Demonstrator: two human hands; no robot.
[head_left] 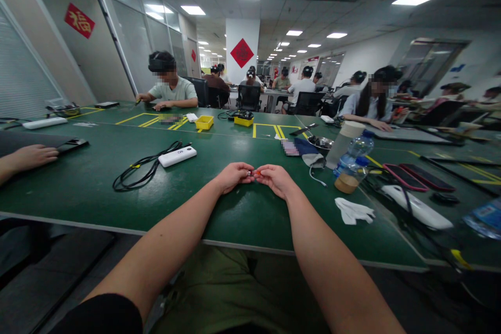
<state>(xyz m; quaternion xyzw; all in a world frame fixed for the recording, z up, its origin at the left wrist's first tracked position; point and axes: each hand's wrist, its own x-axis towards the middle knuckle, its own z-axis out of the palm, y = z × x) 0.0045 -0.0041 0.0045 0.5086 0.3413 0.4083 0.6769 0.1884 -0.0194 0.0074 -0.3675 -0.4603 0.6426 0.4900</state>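
centre frame, left hand (234, 177) pinches a dark piece (249, 173), just left of the orange piece (257, 173) the right hand (274, 179) pinches; long axes unclear.

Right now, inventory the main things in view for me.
Tabletop: at least one, green, foreground
People: several, mixed clothing colours, background
Oblong devices: at least three, white, left and right
Trays: two, yellow, far centre
Metal bowl: one, silver, right
Plastic bottles: several, clear, right
Crumpled cloth: one, white, right
Shiny piece: one, silvery, centre
Orange piece: one, orange, centre
Left hand: one, bare, centre; grip on shiny piece
Right hand: one, bare, centre; grip on orange piece
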